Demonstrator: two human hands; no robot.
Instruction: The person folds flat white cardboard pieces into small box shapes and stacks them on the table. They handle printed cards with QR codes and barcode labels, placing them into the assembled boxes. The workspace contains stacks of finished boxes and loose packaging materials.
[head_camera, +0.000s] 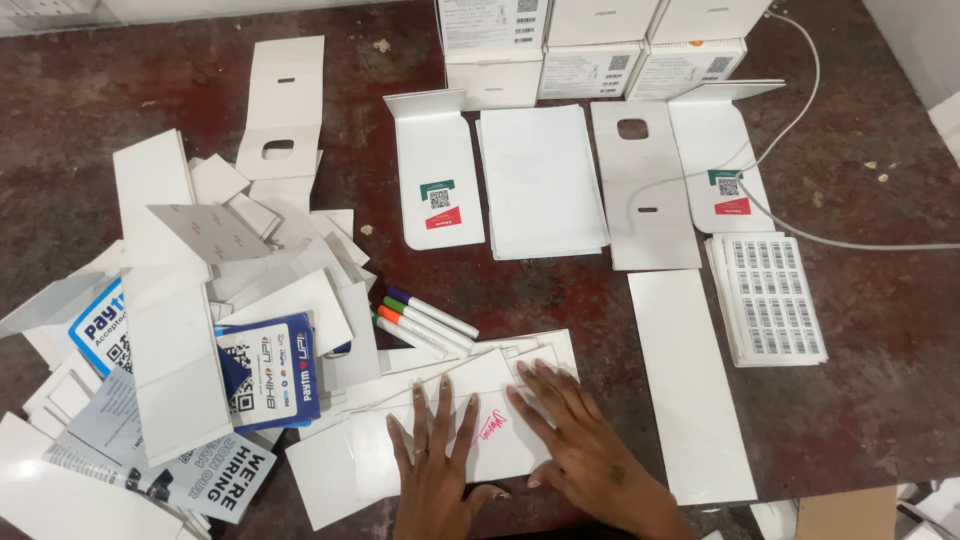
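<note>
We see an evenly lit scene, bright and soft, with light falling from above. The white cards (540, 180) near the top come close to blowing out, their edges losing detail against each other. Shadows stay short and faint: a thin dark rim under the hands (590, 450) and under the card pile (200, 330). The dark surface (880, 400) shows dull mottled sheen, no hard glare. Focus holds across the centre; corners soften slightly and straight edges bow a little.
</note>
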